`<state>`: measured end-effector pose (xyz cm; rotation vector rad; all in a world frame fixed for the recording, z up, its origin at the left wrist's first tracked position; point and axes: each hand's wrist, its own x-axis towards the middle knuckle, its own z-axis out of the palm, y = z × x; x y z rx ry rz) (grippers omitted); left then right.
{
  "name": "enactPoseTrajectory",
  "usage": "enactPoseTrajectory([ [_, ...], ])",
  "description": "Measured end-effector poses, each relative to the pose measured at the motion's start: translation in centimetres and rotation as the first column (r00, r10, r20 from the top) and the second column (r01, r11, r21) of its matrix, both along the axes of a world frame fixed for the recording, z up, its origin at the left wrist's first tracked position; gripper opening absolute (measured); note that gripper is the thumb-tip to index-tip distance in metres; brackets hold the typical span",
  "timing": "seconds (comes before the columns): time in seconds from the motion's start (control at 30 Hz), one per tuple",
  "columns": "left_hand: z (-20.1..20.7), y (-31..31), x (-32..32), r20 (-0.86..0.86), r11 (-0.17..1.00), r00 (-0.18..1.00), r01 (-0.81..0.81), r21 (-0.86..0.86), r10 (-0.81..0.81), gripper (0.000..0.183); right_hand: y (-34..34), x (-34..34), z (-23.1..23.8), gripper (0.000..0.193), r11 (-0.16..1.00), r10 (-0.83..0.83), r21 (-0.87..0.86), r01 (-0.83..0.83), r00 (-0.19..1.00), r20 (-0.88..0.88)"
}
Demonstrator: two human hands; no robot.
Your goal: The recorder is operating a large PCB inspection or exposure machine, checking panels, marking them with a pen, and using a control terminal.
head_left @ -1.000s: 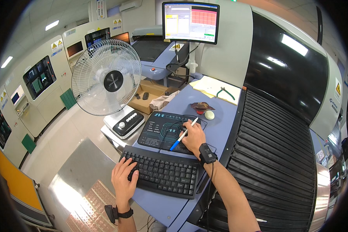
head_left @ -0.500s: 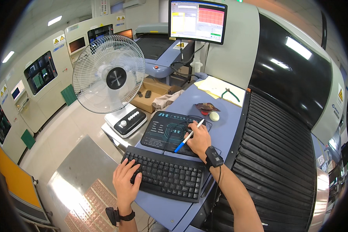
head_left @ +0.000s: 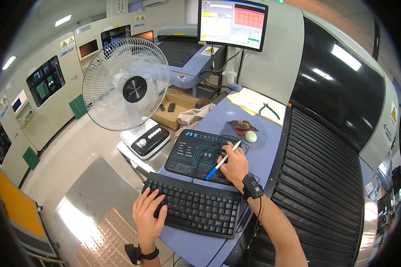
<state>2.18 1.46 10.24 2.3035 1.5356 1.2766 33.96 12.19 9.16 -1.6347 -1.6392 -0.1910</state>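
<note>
My left hand (head_left: 148,218) rests with fingers spread on the left end of a black keyboard (head_left: 196,205). My right hand (head_left: 234,165) is closed around a white pen with a blue end (head_left: 224,161), which slants across the fingers, blue end toward the keyboard. Under that hand lies a black printed mouse pad (head_left: 187,155). A dark shape beneath the fingers looks like a computer mouse, mostly hidden, with a thin cable beside it. Each wrist wears a black strapped device.
A white desk fan (head_left: 135,89) stands left of the mouse pad. Behind my right hand are a round cream object (head_left: 250,136), a crumpled brown packet (head_left: 243,125) and green-handled pliers (head_left: 270,110) on papers. A monitor (head_left: 233,22) hangs above; ribbed black bellows (head_left: 318,182) run along the right.
The view has shifted slightly, so the keyboard, pad and monitor sit a little farther right. Both hands keep nearly the same places on the keyboard and pad.
</note>
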Motion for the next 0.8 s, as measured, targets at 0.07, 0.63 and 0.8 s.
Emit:
enactPoseTrajectory([
  [0.07, 0.00, -0.10, -0.03, 0.002, 1.000, 1.000, -0.002, -0.008, 0.002, 0.027, 0.21, -0.05, -0.15, 0.036, 1.000, 0.002, 0.003, -0.002, 1.000, 0.008],
  [0.63, 0.20, -0.18, -0.05, 0.003, 1.000, 1.000, -0.002, 0.008, 0.002, 0.028, -0.08, -0.19, 0.13, 0.034, 1.000, 0.006, -0.006, -0.006, 1.000, -0.019],
  [0.8, 0.13, -0.19, -0.05, -0.005, 1.000, 1.000, -0.010, 0.005, 0.010, 0.027, 0.00, -0.23, -0.01, 0.034, 1.000, 0.014, 0.010, -0.014, 1.000, -0.014],
])
